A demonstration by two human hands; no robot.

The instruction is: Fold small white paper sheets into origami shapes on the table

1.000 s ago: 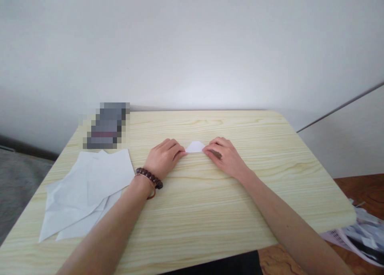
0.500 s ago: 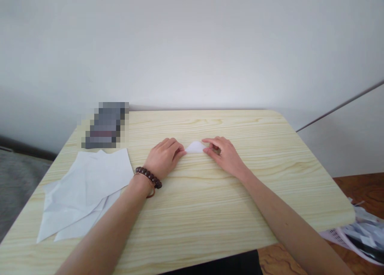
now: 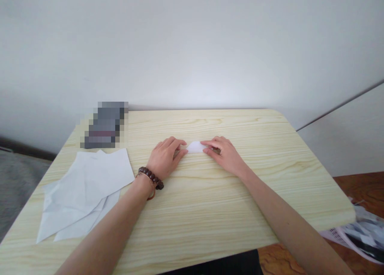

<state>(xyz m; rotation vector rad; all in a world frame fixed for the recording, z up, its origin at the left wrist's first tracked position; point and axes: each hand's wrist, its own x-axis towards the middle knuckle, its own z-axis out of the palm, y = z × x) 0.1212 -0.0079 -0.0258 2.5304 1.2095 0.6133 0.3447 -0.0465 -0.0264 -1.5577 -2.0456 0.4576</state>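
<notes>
A small white folded piece of paper (image 3: 195,147) lies on the table between my hands, its top edge narrower than its bottom. My left hand (image 3: 165,155) is at its left end. The thumb tip touches the lower left corner, and the bent index finger curves above it with a small gap. From the right, my right hand (image 3: 225,155) grips the other end, index finger over the upper edge and thumb at the lower edge. A dark beaded bracelet (image 3: 151,176) circles my left wrist.
Several loose white sheets (image 3: 87,187) overlap on the left of the wood-grain table (image 3: 210,211). A pixelated dark rectangular object (image 3: 105,125) lies behind them. A white wall (image 3: 192,47) borders the far edge. Below the right corner stands a pink basket (image 3: 342,241) with crumpled contents.
My left index finger has lifted away from the thumb, and the left hand has shifted slightly right. My right index finger reaches a little further over the paper, whose top now looks flatter.
</notes>
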